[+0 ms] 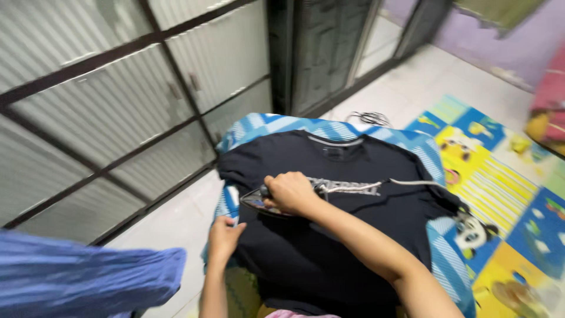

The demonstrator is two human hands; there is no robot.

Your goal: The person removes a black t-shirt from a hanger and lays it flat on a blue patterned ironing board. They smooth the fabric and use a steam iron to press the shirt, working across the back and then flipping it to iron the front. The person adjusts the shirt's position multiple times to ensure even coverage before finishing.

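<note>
Head view: right hand wrapped round iron handle, likely heavy, rigid; left hand pinches soft, limp black shirt edge.

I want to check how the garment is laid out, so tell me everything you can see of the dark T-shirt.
The T-shirt is black or very dark navy, seemingly soft knit, with a ribbed collar pointing away from the person and pale print across the chest. It lies flat, spread over a blue patterned board cover. The right hand presses an iron on it near its left edge, where the left hand holds the fabric. The iron's cord crosses the chest.
</note>
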